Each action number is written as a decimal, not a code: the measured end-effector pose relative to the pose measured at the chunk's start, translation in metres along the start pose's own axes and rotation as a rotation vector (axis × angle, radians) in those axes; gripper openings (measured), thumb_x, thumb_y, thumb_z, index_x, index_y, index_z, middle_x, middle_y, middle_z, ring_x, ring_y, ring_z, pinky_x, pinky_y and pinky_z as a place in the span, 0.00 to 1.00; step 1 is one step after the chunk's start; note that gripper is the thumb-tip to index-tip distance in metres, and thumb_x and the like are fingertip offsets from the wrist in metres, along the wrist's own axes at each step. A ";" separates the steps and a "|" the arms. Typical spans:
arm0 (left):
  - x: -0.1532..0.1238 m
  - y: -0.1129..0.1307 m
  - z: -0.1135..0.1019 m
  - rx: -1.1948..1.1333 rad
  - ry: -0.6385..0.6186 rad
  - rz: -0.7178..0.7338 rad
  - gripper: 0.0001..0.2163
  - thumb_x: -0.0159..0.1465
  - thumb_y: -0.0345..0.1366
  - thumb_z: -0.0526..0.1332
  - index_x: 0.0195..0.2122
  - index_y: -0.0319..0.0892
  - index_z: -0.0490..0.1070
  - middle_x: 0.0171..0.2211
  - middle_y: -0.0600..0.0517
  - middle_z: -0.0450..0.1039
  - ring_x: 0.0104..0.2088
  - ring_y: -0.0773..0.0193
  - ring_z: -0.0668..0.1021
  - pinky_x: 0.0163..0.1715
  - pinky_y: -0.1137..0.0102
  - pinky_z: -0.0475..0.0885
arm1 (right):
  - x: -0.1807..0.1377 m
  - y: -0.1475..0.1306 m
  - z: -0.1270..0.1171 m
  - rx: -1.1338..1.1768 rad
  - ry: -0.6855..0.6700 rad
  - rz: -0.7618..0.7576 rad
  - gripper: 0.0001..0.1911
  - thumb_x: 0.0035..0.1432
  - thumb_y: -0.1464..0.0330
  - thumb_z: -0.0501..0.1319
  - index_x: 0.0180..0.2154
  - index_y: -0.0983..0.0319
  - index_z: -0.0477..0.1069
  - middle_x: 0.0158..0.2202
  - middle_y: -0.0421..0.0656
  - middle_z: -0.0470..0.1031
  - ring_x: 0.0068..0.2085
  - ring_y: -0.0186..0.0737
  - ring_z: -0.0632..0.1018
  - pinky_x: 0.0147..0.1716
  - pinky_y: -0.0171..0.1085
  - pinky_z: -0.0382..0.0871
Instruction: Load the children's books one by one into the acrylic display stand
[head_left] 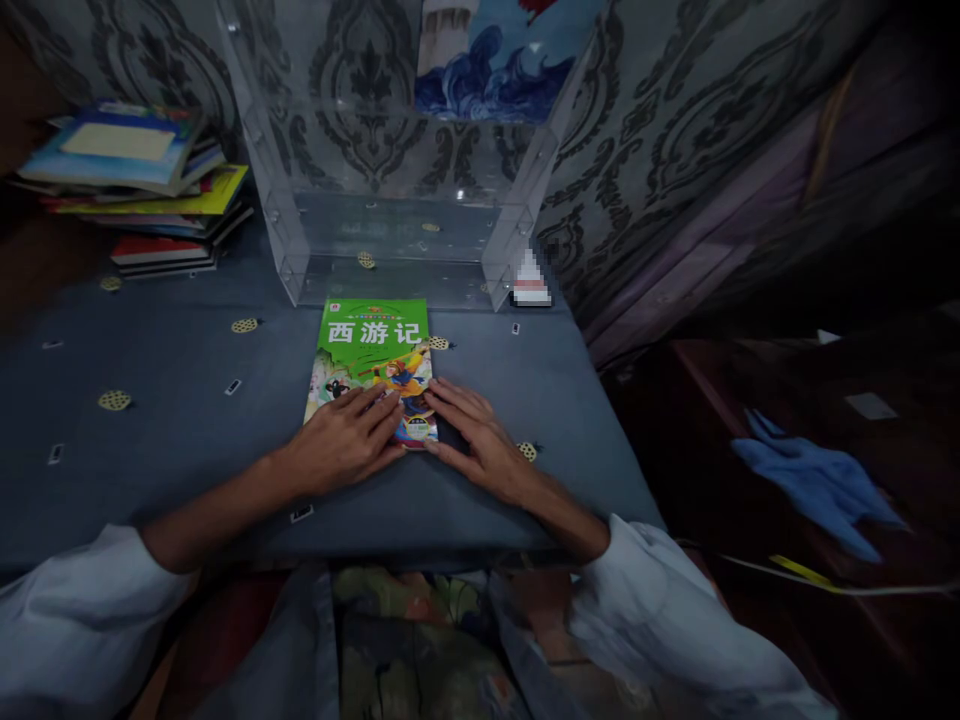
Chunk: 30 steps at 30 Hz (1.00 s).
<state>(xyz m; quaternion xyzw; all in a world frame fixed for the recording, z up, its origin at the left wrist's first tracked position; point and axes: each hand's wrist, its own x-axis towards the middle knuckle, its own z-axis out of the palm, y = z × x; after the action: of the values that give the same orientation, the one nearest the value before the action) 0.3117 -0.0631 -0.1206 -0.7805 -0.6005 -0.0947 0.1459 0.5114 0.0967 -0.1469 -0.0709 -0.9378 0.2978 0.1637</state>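
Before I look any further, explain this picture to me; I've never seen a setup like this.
There's no machine here, just a person's two bare hands. The single picture comes from a camera worn on their head, looking forward and down. On the cloth-covered table lies a green book. The left hand rests over its lower left part, and the right hand is at its lower right edge. The book lies flat and isn't lifted. Just behind it stands a clear plastic rack, with a stack of books off to the left.
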 end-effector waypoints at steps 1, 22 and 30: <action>0.000 0.000 0.001 -0.012 -0.001 -0.008 0.18 0.73 0.44 0.56 0.54 0.37 0.74 0.55 0.40 0.77 0.58 0.50 0.76 0.56 0.58 0.73 | 0.000 0.000 0.000 -0.005 -0.001 0.005 0.31 0.70 0.54 0.55 0.69 0.56 0.57 0.70 0.51 0.60 0.71 0.50 0.61 0.67 0.58 0.57; -0.002 -0.004 0.013 -0.179 -0.046 -0.071 0.27 0.75 0.51 0.47 0.69 0.40 0.57 0.67 0.44 0.63 0.69 0.55 0.63 0.69 0.54 0.55 | -0.001 0.008 0.004 -0.014 0.019 -0.017 0.32 0.69 0.54 0.57 0.70 0.54 0.55 0.69 0.50 0.61 0.70 0.51 0.63 0.66 0.59 0.59; 0.002 -0.006 0.013 -0.265 -0.121 -0.105 0.32 0.73 0.56 0.46 0.73 0.44 0.46 0.71 0.46 0.55 0.72 0.56 0.54 0.71 0.54 0.47 | -0.001 0.009 0.005 -0.042 0.028 -0.036 0.32 0.69 0.55 0.57 0.70 0.54 0.55 0.69 0.51 0.63 0.69 0.51 0.64 0.66 0.58 0.61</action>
<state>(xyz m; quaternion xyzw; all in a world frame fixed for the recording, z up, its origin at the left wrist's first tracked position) 0.3054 -0.0557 -0.1316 -0.7647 -0.6304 -0.1333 -0.0002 0.5111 0.1017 -0.1563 -0.0618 -0.9425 0.2743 0.1806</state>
